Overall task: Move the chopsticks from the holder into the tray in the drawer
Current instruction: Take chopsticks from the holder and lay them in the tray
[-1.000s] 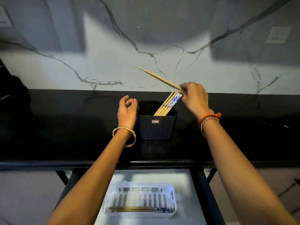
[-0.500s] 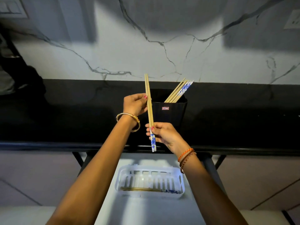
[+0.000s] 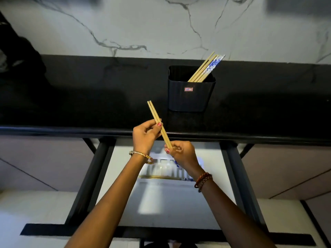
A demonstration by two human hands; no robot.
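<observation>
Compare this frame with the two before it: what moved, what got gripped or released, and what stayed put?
The right hand lifted a chopstick pair from the holder and brought it down over the drawer; the left hand left the holder and now grips it too. Unchanged: remaining chopsticks in the holder, chopsticks already in the tray.

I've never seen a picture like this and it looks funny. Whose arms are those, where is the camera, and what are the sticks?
The camera sits on a person's head and looks down, so you see their own two arms. The left hand and right hand together hold a pair of chopsticks. On the black counter stands a dark holder with more chopsticks leaning inside. Below is an open drawer with a white tray, partly hidden by the hands, with chopsticks already in it.
</observation>
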